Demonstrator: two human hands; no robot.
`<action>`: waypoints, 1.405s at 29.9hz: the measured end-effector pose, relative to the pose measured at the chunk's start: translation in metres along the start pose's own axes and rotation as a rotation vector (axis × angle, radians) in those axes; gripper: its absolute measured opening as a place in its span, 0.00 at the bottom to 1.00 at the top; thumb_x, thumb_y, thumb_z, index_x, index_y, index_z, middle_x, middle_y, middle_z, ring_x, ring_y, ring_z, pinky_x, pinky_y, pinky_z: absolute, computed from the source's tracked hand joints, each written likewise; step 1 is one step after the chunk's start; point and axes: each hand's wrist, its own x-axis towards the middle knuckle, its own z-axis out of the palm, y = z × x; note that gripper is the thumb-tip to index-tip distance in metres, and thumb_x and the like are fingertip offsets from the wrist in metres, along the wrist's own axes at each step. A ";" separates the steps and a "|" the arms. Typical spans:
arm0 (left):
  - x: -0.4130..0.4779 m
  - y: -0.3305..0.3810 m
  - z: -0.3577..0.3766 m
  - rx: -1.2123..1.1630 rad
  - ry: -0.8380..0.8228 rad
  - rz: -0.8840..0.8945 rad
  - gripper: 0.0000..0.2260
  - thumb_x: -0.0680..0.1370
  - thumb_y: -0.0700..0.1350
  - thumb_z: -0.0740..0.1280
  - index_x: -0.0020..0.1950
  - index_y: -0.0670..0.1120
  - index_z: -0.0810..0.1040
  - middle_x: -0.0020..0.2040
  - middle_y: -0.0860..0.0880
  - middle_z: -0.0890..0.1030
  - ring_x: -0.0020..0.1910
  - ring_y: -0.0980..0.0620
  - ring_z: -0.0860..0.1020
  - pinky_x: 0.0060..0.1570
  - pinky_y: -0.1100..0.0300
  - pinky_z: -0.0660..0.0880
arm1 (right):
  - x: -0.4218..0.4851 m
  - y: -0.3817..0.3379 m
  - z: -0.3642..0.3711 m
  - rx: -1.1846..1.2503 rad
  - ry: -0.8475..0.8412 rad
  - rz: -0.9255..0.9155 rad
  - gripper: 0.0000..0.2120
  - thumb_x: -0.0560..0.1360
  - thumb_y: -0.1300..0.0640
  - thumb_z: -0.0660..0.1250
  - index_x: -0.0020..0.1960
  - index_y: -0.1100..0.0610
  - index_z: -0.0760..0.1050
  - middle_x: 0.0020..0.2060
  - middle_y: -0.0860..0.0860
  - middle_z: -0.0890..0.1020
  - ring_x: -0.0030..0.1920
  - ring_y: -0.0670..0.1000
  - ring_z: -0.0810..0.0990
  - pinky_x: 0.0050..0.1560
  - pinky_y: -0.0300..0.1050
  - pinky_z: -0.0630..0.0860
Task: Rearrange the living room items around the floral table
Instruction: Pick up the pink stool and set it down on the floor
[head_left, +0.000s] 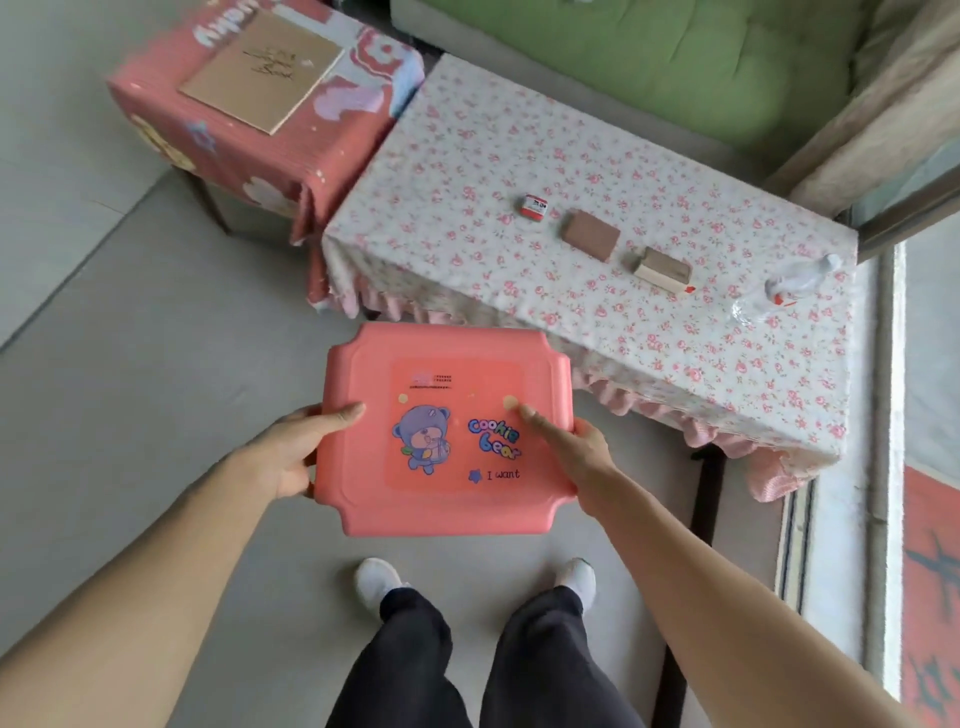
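A pink plastic stool (447, 431) with a "cookie bear" print on its seat is held above the grey floor, just in front of the floral table (447, 171). My left hand (296, 452) grips the stool's left edge, thumb on top. My right hand (571, 447) grips its right edge, thumb lying across the seat. The stool's legs are hidden beneath the seat. On the floral cloth lie a small red-and-white box (534, 206), a brown pad (592, 235), a wooden block (663, 270) and a clear plastic bottle (789, 288) on its side.
A second stand covered in pink cartoon cloth (322, 150) sits left of the table, with a brown notebook (262, 70) on it. A green sofa (675, 57) lies behind. A sliding door track (831, 519) runs along the right. My feet stand below the stool.
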 end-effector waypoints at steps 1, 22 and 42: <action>-0.008 0.006 -0.020 0.010 0.022 0.007 0.09 0.73 0.51 0.70 0.50 0.52 0.76 0.48 0.48 0.80 0.45 0.50 0.77 0.40 0.52 0.74 | -0.006 -0.007 0.020 0.011 -0.004 0.003 0.22 0.64 0.43 0.77 0.48 0.56 0.75 0.41 0.51 0.82 0.39 0.49 0.82 0.29 0.38 0.77; 0.043 0.128 -0.278 0.002 0.292 0.111 0.34 0.64 0.57 0.77 0.67 0.51 0.71 0.57 0.47 0.81 0.51 0.47 0.80 0.41 0.54 0.77 | 0.048 -0.121 0.298 0.067 -0.126 -0.003 0.34 0.60 0.39 0.78 0.58 0.59 0.75 0.46 0.54 0.84 0.43 0.53 0.84 0.35 0.44 0.80; 0.188 0.291 -0.440 0.201 0.107 0.071 0.26 0.74 0.49 0.71 0.70 0.49 0.67 0.51 0.49 0.80 0.45 0.52 0.79 0.39 0.56 0.74 | 0.132 -0.194 0.490 0.196 -0.005 0.096 0.39 0.57 0.36 0.77 0.58 0.59 0.72 0.49 0.54 0.82 0.45 0.51 0.82 0.35 0.41 0.77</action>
